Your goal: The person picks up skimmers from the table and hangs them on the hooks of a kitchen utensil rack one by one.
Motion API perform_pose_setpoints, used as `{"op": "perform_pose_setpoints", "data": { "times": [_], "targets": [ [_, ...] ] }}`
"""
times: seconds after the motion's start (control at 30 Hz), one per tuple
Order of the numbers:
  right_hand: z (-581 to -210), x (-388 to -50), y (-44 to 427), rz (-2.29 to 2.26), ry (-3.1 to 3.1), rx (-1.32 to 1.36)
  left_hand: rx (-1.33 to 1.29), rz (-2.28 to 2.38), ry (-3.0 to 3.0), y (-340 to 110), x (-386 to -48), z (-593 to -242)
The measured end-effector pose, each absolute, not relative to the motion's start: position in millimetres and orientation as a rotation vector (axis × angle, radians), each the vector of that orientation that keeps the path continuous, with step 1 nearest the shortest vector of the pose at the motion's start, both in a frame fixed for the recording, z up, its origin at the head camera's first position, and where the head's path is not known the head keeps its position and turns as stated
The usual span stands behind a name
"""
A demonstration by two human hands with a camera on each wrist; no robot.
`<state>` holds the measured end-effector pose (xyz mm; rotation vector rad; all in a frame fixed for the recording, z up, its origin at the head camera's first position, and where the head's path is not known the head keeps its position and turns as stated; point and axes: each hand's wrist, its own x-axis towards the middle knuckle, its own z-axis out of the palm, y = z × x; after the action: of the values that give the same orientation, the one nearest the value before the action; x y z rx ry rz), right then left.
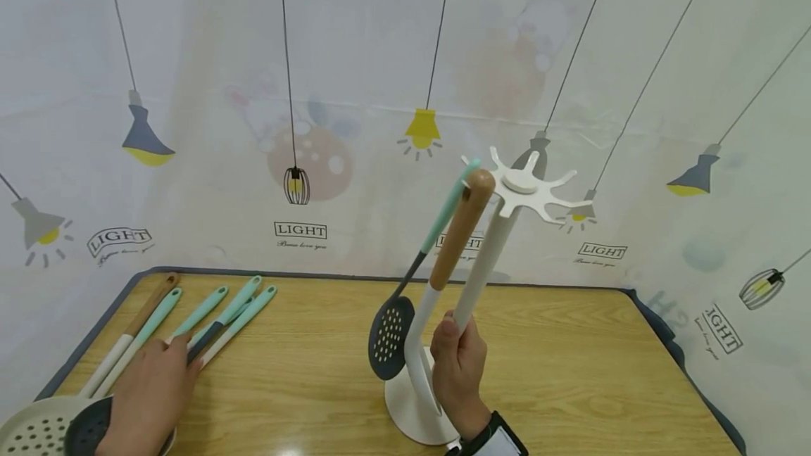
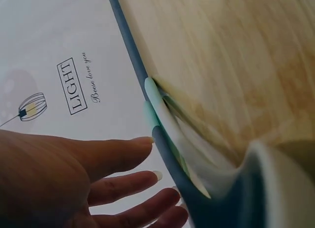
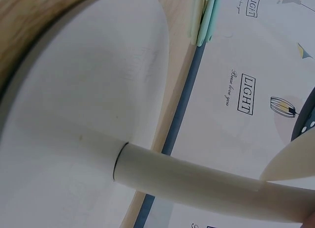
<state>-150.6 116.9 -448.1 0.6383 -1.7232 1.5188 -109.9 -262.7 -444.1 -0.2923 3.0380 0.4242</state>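
Probably light, stiff and best gripped by its green handle [image 1: 241, 298], the dark utensil [image 1: 206, 340] lies left of the stand [image 1: 484, 266], by the loosely parted, apparently empty left hand [image 1: 151, 387], while the right hand [image 1: 464, 366] grips the stand.

Wood-grain tabletop [image 1: 570, 357] — mint- and brown-handled utensils [image 1: 198, 312] at left

Reaches down with the left hand [image 1: 151, 393], with thumb [image 2: 120, 151] and fingers [image 2: 123, 186] parted; grips with the right hand [image 1: 459, 368], upright above its wrist [image 1: 475, 422], with fingers curled.
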Motion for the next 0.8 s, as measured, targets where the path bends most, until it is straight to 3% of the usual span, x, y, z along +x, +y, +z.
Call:
{"op": "perform_pose_setpoints", "data": {
  "times": [0.8],
  "targets": [
    [-444.6,-149.2,126.1,1.621,-1.767,0.733,-0.361,0.513,2.99,-264.9,-113.4,-457.7]
  ]
}}
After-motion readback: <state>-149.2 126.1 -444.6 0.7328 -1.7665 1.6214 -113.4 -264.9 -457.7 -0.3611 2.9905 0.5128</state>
